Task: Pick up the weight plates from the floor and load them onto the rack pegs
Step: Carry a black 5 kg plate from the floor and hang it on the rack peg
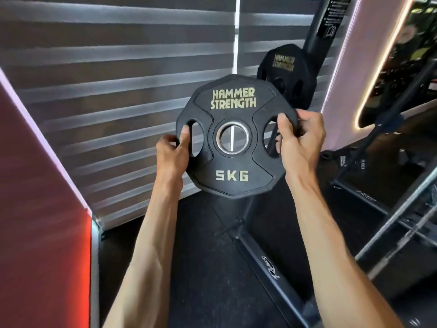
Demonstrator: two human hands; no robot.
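5 kg weight plate (233,162) held upright in both hands, clear of the floor (201,268).
Left hand (173,150) holds the plate at its left grip slot, thumb through the opening, fingers closed behind the rim; plate faces the camera, in front of the striped blinds (118,91); right hand (300,143) holds the right slot, fingers curled round the rim; behind, further right, a second plate (287,74) sits against the rack upright (316,55).

Dim indoor light leaves the black rubber floor (201,268) in shadow, while a curved glowing strip light (378,70) at far right flares bright. The black rubber weight plate (233,166) is sharp; the red flat panel (35,209) near left is motion-blurred.
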